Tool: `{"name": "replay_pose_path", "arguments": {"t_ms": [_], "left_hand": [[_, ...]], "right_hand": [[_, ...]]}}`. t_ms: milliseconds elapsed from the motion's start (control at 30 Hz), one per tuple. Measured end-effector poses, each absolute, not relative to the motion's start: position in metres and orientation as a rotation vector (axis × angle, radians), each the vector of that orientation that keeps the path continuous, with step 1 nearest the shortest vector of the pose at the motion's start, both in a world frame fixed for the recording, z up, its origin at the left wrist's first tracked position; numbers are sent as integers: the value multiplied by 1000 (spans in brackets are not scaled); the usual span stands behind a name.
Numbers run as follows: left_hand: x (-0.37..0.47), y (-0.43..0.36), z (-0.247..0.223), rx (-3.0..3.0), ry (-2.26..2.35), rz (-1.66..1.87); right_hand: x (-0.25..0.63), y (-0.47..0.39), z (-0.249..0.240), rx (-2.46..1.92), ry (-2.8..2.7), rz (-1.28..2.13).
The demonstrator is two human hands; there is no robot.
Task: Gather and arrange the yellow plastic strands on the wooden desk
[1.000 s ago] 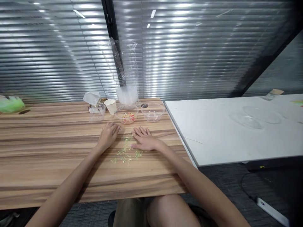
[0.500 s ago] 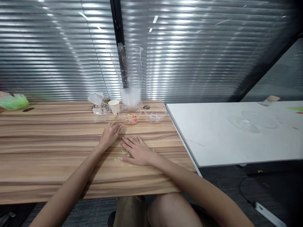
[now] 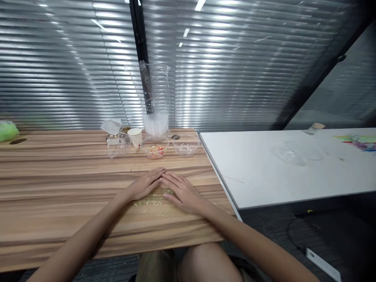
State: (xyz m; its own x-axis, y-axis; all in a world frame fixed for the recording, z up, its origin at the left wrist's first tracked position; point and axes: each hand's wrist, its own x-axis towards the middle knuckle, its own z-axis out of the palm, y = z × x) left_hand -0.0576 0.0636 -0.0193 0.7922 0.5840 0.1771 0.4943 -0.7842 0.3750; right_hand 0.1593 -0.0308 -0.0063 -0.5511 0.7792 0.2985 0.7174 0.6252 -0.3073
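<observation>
Small translucent yellow-green strips [image 3: 154, 200] lie scattered on the wooden table [image 3: 67, 199]. Behind and to the left of them, my left hand [image 3: 145, 185] rests on edge with its fingers stretched out, holding nothing that I can see. My right hand [image 3: 184, 194] curves along their right side, palm down and fingers extended. The fingertips of both hands meet behind the strips, and part of the pile is hidden by the right hand. Beyond the hands stands a clear bowl [image 3: 154, 141] with red, orange and yellow bits [image 3: 156, 151] inside. Another clear bowl [image 3: 185, 143] is right beside it.
At the back are a paper cup [image 3: 135, 137], a tissue pack [image 3: 113, 135], a tipped clear plastic cup [image 3: 120, 145] and a tall clear bag holding white containers [image 3: 156, 123]. A white table [image 3: 264, 172] adjoins on the right, carrying clear lids [image 3: 293, 154] and colourful strips [image 3: 360, 141].
My left hand has come back from near the bowls, its fingers now straightened beside the strips. My right hand has shifted slightly right, uncovering more strips. The view has turned a little right.
</observation>
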Motion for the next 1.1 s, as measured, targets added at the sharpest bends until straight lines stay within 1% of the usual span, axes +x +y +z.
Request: {"name": "replay_pose_path", "arguments": {"t_ms": [133, 233, 300, 400, 600, 700, 867, 967, 1100], "left_hand": [[-48, 52, -17, 2763, 751, 242], [-40, 42, -15, 2814, 684, 150], [-36, 36, -12, 2815, 629, 102], [-36, 31, -3, 2734, 611, 75], [-57, 29, 14, 2481, 829, 243], [-71, 11, 9, 2573, 833, 178], [-85, -36, 0, 2811, 772, 76], [-87, -48, -3, 2844, 804, 104], [-74, -36, -9, 2839, 825, 181]], "right_hand": [[170, -35, -1, -1399, -2270, 164], [177, -34, -7, -1674, -2168, 257], [178, -33, -12, -1733, -2172, 331], [178, -31, -16, -1579, -2273, 444], [177, -36, -10, -1265, -2426, 575], [175, -37, -9, -1135, -2514, 528], [181, -48, -8, -1070, -2546, 303], [199, -67, -7, -1057, -2605, 315], [219, -89, -7, -1121, -2612, 358]]}}
